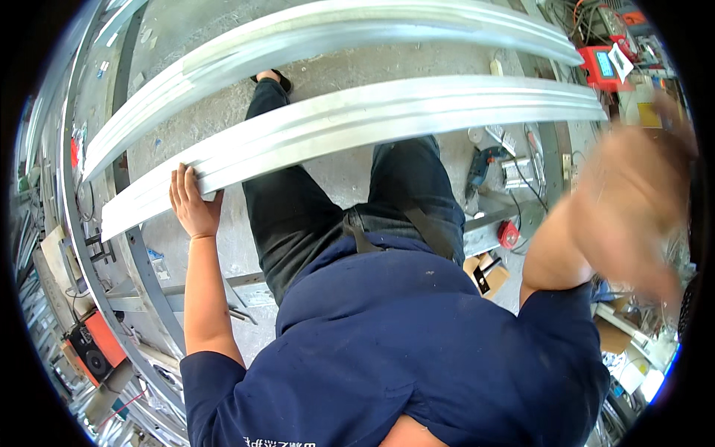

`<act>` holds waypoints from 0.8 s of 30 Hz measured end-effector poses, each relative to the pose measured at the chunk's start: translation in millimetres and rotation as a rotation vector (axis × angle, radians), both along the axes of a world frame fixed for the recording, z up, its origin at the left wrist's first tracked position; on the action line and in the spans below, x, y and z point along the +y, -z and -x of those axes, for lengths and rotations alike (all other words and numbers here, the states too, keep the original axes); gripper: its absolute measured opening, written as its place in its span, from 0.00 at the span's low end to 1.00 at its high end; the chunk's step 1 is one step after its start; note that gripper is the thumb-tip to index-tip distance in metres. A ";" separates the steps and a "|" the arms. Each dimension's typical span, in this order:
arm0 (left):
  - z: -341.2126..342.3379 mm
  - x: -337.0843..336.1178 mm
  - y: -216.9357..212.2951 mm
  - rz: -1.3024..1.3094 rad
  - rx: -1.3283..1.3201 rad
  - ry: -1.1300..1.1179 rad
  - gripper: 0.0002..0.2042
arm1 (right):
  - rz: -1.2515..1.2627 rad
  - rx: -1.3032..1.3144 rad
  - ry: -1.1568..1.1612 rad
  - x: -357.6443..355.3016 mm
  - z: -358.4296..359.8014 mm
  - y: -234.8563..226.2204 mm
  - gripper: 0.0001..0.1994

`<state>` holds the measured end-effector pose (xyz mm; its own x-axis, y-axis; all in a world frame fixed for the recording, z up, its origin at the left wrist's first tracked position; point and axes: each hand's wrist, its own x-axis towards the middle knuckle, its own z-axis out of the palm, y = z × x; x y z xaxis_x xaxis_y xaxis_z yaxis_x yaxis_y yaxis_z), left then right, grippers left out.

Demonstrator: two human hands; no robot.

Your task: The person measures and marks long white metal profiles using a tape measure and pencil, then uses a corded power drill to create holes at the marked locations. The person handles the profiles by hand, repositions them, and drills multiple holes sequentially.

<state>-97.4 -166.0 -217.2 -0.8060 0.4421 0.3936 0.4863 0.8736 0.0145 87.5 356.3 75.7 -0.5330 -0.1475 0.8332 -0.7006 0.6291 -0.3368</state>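
Left hand point(192, 203) on near metal channel point(357, 123), left of frame.
Our fingers curl over its end, gripping; right hand point(633, 208), right edge, blurred, fingers unreadable.

A red boxy device point(602, 67) with a small blue screen point(605, 64) stands at upper right; an open brown cardboard box point(488, 274) lies on the floor at lower right.

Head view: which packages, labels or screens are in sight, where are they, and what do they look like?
Red device: top right, boxy, with a small bluish screen.
White tag: on that device, a tilted rectangle.
Cardboard box: on the floor right of the legs, small, brown, open, with a black-and-white label.
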 end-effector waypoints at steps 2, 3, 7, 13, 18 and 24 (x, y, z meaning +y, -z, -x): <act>-6.7 -5.0 -18.5 0.067 -0.087 -0.036 0.49 | -0.001 -0.401 0.095 -3.1 18.2 79.4 0.46; -7.4 -0.9 -25.1 0.103 -0.160 -0.045 0.54 | -0.115 -0.684 0.262 -9.3 20.1 105.9 0.54; 19.0 19.1 -69.5 0.153 -0.358 0.019 0.57 | -0.629 -0.961 0.401 17.8 35.3 182.5 0.61; 55.6 46.8 -107.7 0.326 -0.578 0.092 0.57 | -0.775 -1.140 0.358 43.1 64.3 195.5 0.60; 87.5 51.1 -105.3 0.330 -0.560 0.071 0.56 | -0.711 -1.091 0.414 42.5 81.3 198.8 0.58; 92.5 49.1 -93.9 0.265 -0.523 0.096 0.57 | -0.632 -1.020 0.400 46.0 82.9 210.9 0.58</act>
